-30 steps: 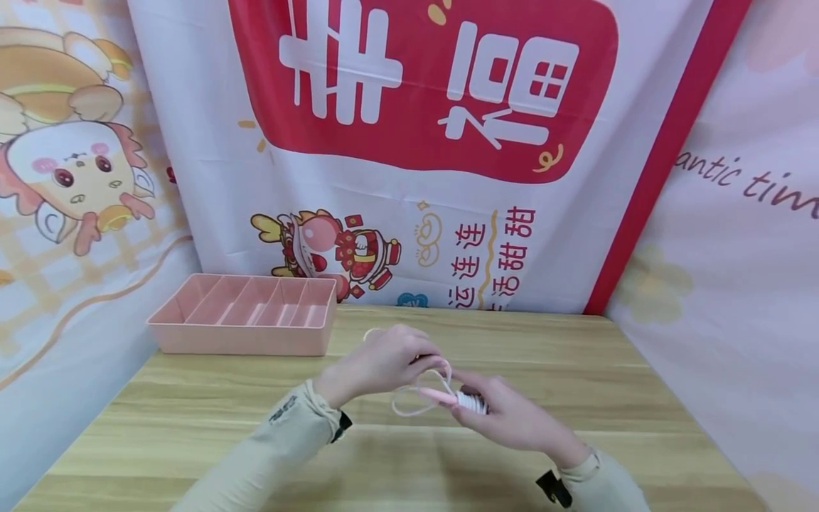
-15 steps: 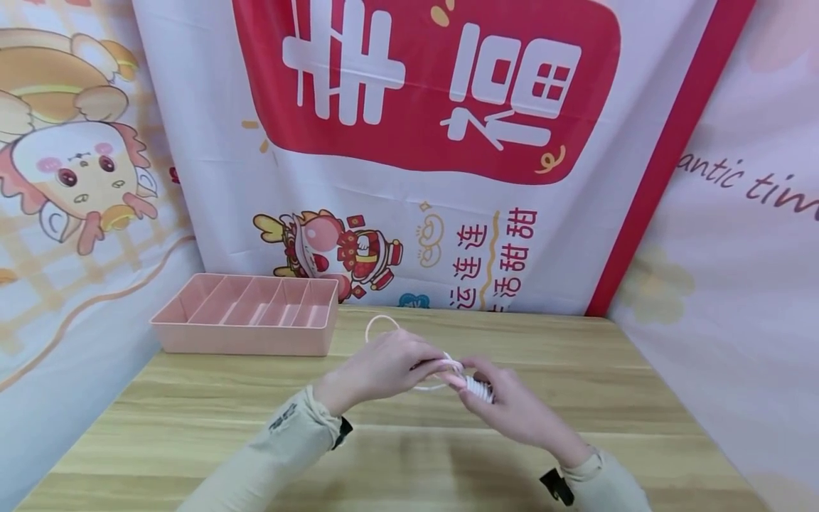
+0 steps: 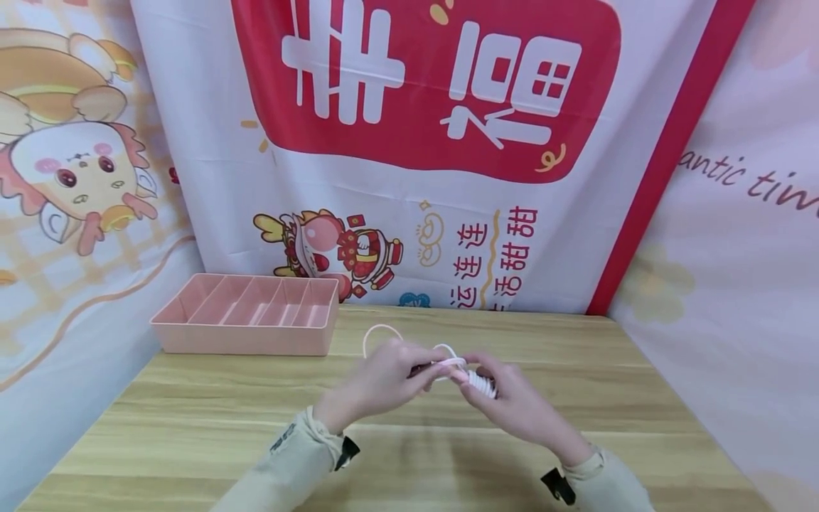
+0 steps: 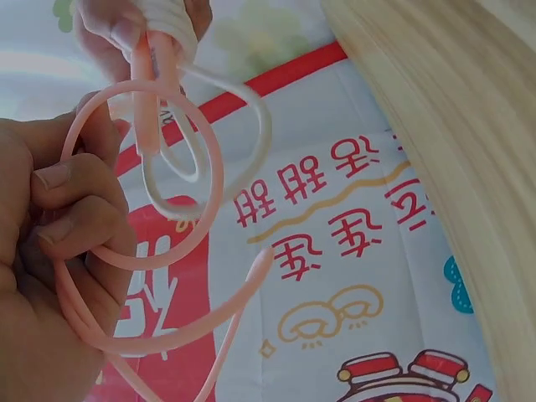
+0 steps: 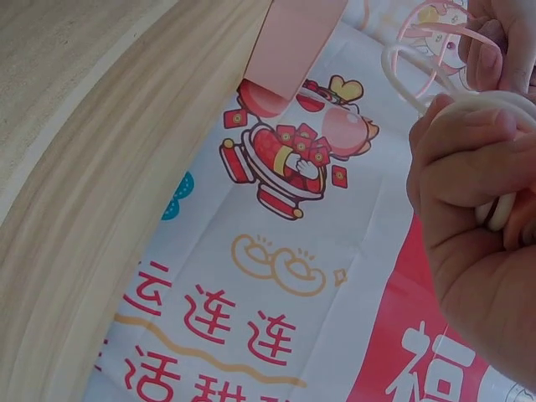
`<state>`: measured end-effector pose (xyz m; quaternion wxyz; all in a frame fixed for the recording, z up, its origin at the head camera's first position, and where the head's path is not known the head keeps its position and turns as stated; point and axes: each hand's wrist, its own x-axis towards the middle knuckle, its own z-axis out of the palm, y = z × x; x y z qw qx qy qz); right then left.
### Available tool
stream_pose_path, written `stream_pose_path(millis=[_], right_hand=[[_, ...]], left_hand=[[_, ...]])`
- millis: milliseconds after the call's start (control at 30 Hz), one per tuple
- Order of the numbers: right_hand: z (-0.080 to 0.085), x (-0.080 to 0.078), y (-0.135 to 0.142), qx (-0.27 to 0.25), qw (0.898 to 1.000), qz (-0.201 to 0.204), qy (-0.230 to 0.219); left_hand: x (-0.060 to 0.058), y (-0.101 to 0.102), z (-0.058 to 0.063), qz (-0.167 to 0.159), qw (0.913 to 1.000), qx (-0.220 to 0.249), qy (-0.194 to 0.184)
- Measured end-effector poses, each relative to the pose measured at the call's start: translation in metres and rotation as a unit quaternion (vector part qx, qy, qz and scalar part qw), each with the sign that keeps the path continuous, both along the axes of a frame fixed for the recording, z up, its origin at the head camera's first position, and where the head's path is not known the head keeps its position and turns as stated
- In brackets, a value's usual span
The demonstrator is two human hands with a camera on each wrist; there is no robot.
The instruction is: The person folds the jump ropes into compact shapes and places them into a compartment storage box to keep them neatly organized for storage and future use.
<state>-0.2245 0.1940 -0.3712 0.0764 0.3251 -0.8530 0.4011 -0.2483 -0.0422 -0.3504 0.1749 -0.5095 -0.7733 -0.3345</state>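
Note:
A pink-and-white cord is stretched between both hands above the table. My right hand (image 3: 515, 402) grips its white wound coil (image 3: 483, 385), from which two pink tubular pieces (image 4: 146, 100) stick out side by side. To its left, my left hand (image 3: 387, 373) pinches the pink part of the cord (image 4: 218, 159) with curled fingers. Loose pink loops hang around the left fingers in the left wrist view, and a white loop (image 4: 261, 126) hangs under the tubular pieces. The right hand (image 5: 477, 193) hides much of the coil in the right wrist view.
A pink divided tray (image 3: 243, 340) stands at the table's back left. The wooden table (image 3: 409, 462) meets a printed cloth backdrop (image 3: 422, 156) at its far edge, with printed cloth on both sides.
The open loop that hung between the hands has drawn up close to the coil. Another loop has come into view behind the left hand. The right hand has shifted slightly up and right.

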Motion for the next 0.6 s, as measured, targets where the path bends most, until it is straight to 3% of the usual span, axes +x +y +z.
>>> stream_pose_path(millis=[200,300,433,600], right_hand=[[0.002,0.003,-0.002,-0.057,0.997,-0.043,-0.003],[0.004,0.005,-0.002,-0.11,0.992,-0.051,-0.04],[0.007,0.005,0.0,-0.165,0.982,-0.035,-0.089],[0.009,0.005,0.003,-0.185,0.977,0.002,-0.102]], left_hand=[[0.012,0.008,-0.003,-0.003,0.9997,0.017,0.014],[0.015,0.011,-0.004,0.002,0.9993,0.024,0.029],[0.019,0.014,-0.005,0.003,0.9989,0.024,0.041],[0.021,0.015,-0.008,0.007,0.9991,0.024,0.035]])
